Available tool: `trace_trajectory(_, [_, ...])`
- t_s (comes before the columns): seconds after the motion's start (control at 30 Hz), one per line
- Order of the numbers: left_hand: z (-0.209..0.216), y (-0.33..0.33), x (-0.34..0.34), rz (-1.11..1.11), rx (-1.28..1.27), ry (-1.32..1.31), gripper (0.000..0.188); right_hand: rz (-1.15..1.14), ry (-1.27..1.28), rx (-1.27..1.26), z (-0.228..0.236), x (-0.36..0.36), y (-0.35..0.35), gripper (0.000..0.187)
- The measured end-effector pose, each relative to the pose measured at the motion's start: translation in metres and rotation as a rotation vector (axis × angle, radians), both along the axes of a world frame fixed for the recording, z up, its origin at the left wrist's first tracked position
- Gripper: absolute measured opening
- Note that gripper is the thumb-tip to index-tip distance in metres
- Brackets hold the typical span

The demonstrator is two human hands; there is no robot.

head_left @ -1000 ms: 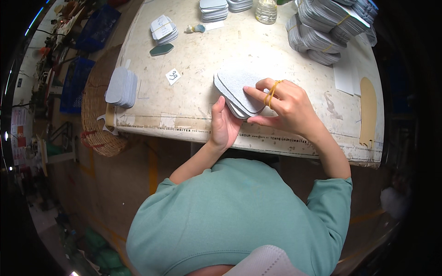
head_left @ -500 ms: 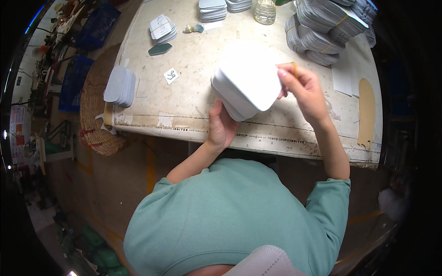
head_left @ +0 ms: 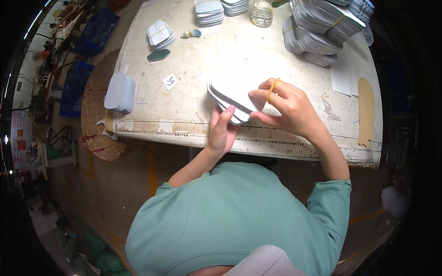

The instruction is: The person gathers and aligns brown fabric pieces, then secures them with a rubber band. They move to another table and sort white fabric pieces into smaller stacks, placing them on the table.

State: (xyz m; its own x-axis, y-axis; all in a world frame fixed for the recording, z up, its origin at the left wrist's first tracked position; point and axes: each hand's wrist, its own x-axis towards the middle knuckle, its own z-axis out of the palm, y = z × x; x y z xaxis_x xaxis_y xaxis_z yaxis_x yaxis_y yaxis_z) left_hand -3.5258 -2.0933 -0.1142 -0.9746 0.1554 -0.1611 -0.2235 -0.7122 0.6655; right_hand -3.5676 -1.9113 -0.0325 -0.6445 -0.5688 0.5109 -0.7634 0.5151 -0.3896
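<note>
A stack of flat white pieces with rounded corners is held tilted above the near edge of the table; glare washes out its top face. My left hand grips it from below, with the thumb across the front edge, where the layers fan slightly apart. My right hand pinches the stack's right corner between thumb and fingers. Around the fingers of that hand loops a yellow rubber band. Left of the stack, a small white paper tag with handwriting lies on the table.
Banded piles of similar pieces rise at the back right, near a glass jar. A loose stack stands at the left edge, above a wicker basket. A dark green piece, a brush and a tan strip lie about.
The stack has tipped lower, so its layered front edge shows. My right hand has shifted its fingers on the corner, and the rubber band round them is now plainly visible.
</note>
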Motion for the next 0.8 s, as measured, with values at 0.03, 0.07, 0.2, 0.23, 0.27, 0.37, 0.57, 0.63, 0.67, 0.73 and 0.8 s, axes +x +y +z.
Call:
trace_trajectory(0.03, [0.0, 0.001, 0.0, 0.004, -0.013, -0.002, 0.055, 0.006, 0.022, -0.02, -0.001, 0.0, 0.002, 0.03])
trace_trajectory(0.07, [0.001, 0.002, 0.001, 0.016, -0.042, -0.004, 0.056, 0.028, 0.048, -0.008, -0.002, 0.0, 0.004, 0.025])
trace_trajectory(0.2, [0.003, 0.002, 0.002, 0.014, -0.111, -0.023, 0.058, -0.055, -0.024, -0.198, -0.004, -0.008, 0.015, 0.012])
trace_trajectory(0.23, [0.004, 0.001, 0.002, 0.008, -0.103, -0.026, 0.058, -0.126, -0.128, -0.257, -0.004, -0.013, 0.018, 0.01])
trace_trajectory(0.27, [0.004, 0.001, 0.002, 0.008, -0.117, -0.041, 0.058, -0.167, -0.237, -0.394, -0.005, -0.019, 0.021, 0.011])
trace_trajectory(0.37, [0.005, 0.001, 0.002, 0.003, -0.084, -0.035, 0.059, -0.358, -0.646, -0.6, -0.008, -0.04, 0.029, 0.017])
trace_trajectory(0.57, [0.001, 0.002, 0.002, 0.036, -0.066, -0.029, 0.057, -0.111, -0.244, -0.14, -0.007, -0.021, 0.021, 0.026])
trace_trajectory(0.63, [0.0, 0.003, 0.001, 0.023, -0.084, 0.022, 0.056, -0.008, -0.146, -0.033, -0.009, -0.007, 0.005, 0.032])
trace_trajectory(0.67, [0.0, 0.003, 0.0, 0.012, -0.095, 0.043, 0.055, -0.047, -0.068, -0.004, -0.009, -0.005, 0.0, 0.033])
trace_trajectory(0.73, [0.0, 0.003, -0.001, 0.014, -0.101, 0.047, 0.055, -0.057, 0.027, 0.001, -0.008, -0.004, -0.004, 0.031])
trace_trajectory(0.8, [0.002, 0.003, 0.0, 0.019, -0.105, 0.031, 0.055, -0.019, 0.051, -0.078, -0.008, -0.008, -0.001, 0.025])
